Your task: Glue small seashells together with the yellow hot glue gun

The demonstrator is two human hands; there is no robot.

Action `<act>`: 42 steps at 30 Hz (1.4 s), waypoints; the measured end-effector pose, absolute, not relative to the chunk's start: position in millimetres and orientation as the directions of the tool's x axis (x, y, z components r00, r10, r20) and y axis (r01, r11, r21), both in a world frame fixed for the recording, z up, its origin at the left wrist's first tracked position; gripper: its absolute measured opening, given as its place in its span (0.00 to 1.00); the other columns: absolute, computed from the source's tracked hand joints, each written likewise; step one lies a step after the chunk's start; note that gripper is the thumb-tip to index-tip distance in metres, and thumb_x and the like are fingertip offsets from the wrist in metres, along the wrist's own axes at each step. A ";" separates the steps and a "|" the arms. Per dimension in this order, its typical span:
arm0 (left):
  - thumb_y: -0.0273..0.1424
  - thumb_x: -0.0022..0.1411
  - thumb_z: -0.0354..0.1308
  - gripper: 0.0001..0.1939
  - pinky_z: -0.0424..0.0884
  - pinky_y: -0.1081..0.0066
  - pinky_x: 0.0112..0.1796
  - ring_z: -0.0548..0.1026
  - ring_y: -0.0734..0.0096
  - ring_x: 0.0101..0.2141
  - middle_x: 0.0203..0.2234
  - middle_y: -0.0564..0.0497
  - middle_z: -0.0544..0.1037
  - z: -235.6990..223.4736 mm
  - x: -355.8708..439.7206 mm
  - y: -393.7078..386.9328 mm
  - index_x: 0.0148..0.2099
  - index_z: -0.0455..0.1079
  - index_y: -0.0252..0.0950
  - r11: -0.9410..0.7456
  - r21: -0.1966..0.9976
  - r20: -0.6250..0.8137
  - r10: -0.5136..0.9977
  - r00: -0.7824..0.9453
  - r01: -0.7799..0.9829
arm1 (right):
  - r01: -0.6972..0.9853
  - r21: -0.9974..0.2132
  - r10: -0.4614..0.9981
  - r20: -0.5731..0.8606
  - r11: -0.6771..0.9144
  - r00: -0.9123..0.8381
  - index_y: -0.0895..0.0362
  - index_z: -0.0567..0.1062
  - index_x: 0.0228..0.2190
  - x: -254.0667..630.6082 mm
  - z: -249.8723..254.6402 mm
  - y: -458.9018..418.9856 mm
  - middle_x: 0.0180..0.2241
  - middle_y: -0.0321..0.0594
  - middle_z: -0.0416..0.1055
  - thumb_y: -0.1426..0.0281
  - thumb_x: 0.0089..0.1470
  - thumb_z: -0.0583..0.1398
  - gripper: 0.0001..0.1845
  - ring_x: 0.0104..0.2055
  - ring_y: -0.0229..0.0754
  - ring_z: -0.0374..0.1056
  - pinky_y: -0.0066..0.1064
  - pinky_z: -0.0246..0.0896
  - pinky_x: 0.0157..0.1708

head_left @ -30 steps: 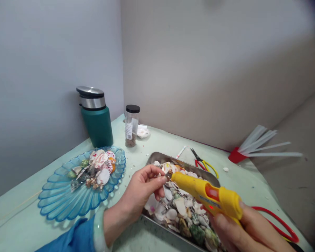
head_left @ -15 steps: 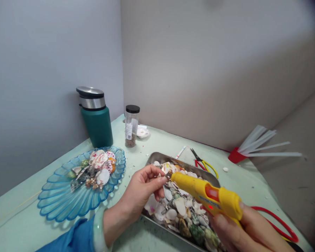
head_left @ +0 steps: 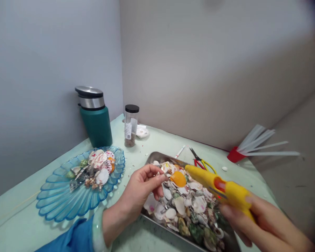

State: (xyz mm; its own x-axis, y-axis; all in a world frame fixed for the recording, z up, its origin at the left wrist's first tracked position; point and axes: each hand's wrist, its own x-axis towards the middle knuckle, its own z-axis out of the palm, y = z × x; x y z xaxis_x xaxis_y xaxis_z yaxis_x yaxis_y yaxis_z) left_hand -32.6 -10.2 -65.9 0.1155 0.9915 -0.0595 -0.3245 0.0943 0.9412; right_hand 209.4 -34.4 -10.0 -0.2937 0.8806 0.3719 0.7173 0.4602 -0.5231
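My left hand [head_left: 143,183] is closed in a pinch above the tray, thumb against the fingers. A tiny pale and dark piece shows at its fingertips, too small to name. My right hand [head_left: 254,213] is wrapped round a yellow hot glue gun [head_left: 212,180] with a small red light. Its nozzle points left and stands apart from the left fingers. Beneath both hands lies a metal tray [head_left: 157,155] of seashells and stones. An orange shell [head_left: 178,179] shows between the left fingertips and the glue gun.
On the left, a blue scalloped plate [head_left: 76,206] bears several shells. Behind it stand a green flask [head_left: 97,126] and a black-lidded jar [head_left: 131,127]. Red-and-yellow-handled pliers [head_left: 199,161] lie behind the tray. A red cup [head_left: 236,155] with glue sticks [head_left: 256,140] is at the right.
My right hand has drawn the glue gun right, away from the left fingertips, uncovering the orange shell. My left hand keeps its pinch in nearly the same place.
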 end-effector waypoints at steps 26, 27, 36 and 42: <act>0.36 0.55 0.64 0.12 0.62 0.80 0.20 0.67 0.80 0.15 0.13 0.56 0.72 -60.7 -21.2 -26.9 0.35 0.68 0.33 0.243 0.923 -0.126 0.924 0.361 -0.299 | 0.586 -0.711 0.918 0.243 0.388 -0.313 0.54 0.75 0.31 166.8 -31.5 -32.5 0.27 0.35 0.74 0.67 0.58 0.55 0.09 0.29 0.40 0.70 0.28 0.64 0.28; 0.36 0.55 0.63 0.12 0.62 0.80 0.20 0.67 0.80 0.15 0.13 0.56 0.73 -61.4 -20.9 -26.9 0.35 0.68 0.33 0.243 0.922 -0.124 0.922 0.366 -0.301 | 0.587 -0.718 0.924 0.231 0.373 -0.304 0.54 0.75 0.31 166.5 -31.9 -33.0 0.26 0.35 0.73 0.66 0.58 0.55 0.09 0.28 0.39 0.69 0.27 0.63 0.27; 0.37 0.52 0.65 0.13 0.61 0.81 0.19 0.68 0.80 0.14 0.13 0.56 0.72 -60.3 -20.0 -25.6 0.34 0.70 0.32 0.244 0.920 -0.138 0.933 0.332 -0.306 | 0.569 -0.753 0.940 0.211 0.331 -0.268 0.55 0.75 0.29 162.0 -33.5 -32.5 0.24 0.35 0.72 0.65 0.58 0.56 0.11 0.26 0.39 0.69 0.25 0.61 0.22; 0.34 0.53 0.64 0.13 0.61 0.80 0.18 0.68 0.84 0.14 0.22 0.55 0.74 -56.7 -20.0 -24.1 0.40 0.72 0.33 0.169 0.943 -0.118 0.975 0.188 -0.286 | 0.605 -0.687 0.916 0.303 0.402 -0.264 0.54 0.75 0.30 166.1 -32.8 -32.8 0.25 0.36 0.74 0.66 0.58 0.55 0.10 0.28 0.41 0.71 0.27 0.64 0.25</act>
State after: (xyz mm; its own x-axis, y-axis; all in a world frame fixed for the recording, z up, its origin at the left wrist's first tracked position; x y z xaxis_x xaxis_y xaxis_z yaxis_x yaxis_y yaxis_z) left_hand -20.0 -24.1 -56.7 0.1878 0.9751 -0.1180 -0.2858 0.1692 0.9432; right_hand 166.1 -32.8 -32.8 -0.2641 0.9156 0.3034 0.6050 0.4022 -0.6871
